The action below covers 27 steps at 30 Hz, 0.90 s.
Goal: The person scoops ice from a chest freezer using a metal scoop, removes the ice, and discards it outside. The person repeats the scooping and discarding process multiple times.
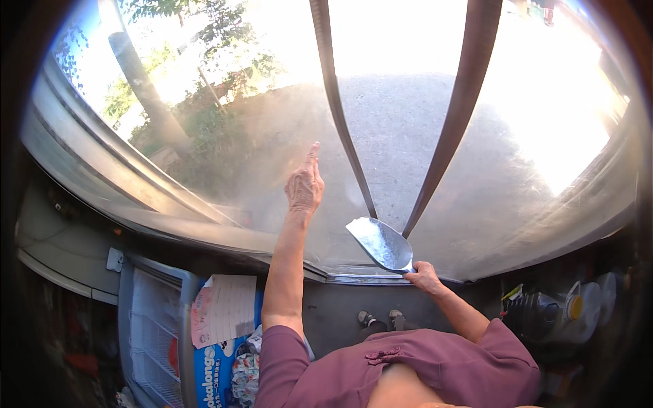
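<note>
My left arm reaches forward, and my left hand (305,180) has its fingers stretched out against or just before the hazy left door pane (258,204); I cannot tell if it touches. Low on the right, my right hand (425,277) is closed round the handle of a metal scoop (391,248). The scoop's bowl tilts up to the left, in front of the gap between two dark door edges (454,109). Its inside looks bright white at the far end; whether that is powder or glare I cannot tell.
Beyond the door lies sunlit paved ground (398,129) with plants (211,129) at left. A chest freezer (187,285) with wire baskets and a blue box (207,370) stand on my left. Large plastic bottles (578,306) stand at right. The door sill (367,279) crosses before my feet.
</note>
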Each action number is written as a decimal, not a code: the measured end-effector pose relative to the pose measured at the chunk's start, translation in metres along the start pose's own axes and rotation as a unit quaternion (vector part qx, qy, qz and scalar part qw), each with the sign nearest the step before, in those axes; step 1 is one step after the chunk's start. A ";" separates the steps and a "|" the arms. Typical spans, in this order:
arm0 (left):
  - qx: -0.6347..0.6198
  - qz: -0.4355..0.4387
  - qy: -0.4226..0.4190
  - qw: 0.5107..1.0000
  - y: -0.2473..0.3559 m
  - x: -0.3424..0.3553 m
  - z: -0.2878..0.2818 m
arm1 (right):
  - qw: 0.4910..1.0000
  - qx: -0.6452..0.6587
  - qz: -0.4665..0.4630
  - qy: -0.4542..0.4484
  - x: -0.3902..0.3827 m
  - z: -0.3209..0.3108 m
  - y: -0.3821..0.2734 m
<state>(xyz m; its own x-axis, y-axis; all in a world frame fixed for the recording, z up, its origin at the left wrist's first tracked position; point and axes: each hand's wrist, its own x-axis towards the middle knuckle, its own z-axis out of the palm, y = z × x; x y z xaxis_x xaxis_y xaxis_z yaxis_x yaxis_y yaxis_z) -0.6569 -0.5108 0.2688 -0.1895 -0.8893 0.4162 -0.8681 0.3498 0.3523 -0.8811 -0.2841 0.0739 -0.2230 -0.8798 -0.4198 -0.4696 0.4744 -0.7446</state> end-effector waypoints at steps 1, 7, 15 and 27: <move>0.033 -0.039 0.014 0.999 -0.007 0.006 -0.006 | 0.999 0.036 0.000 0.005 0.014 0.003 0.005; 0.004 -0.089 0.186 0.978 -0.075 -0.005 -0.036 | 0.974 0.217 0.056 0.006 0.054 0.013 -0.025; 0.144 0.075 0.224 0.961 -0.129 -0.022 -0.066 | 0.931 0.354 0.043 0.074 0.112 0.021 -0.041; 0.305 0.251 0.168 0.903 -0.203 -0.084 -0.063 | 0.840 0.490 -0.066 0.223 0.191 0.031 -0.057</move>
<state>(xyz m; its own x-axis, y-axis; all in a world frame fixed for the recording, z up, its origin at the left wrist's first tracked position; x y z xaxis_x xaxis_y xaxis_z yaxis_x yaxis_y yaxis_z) -0.4360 -0.4887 0.2156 -0.5688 -0.4875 0.6624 -0.8219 0.3662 -0.4363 -0.8701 -0.4786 0.0203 -0.6243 -0.7474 -0.2272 0.3646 -0.0215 -0.9309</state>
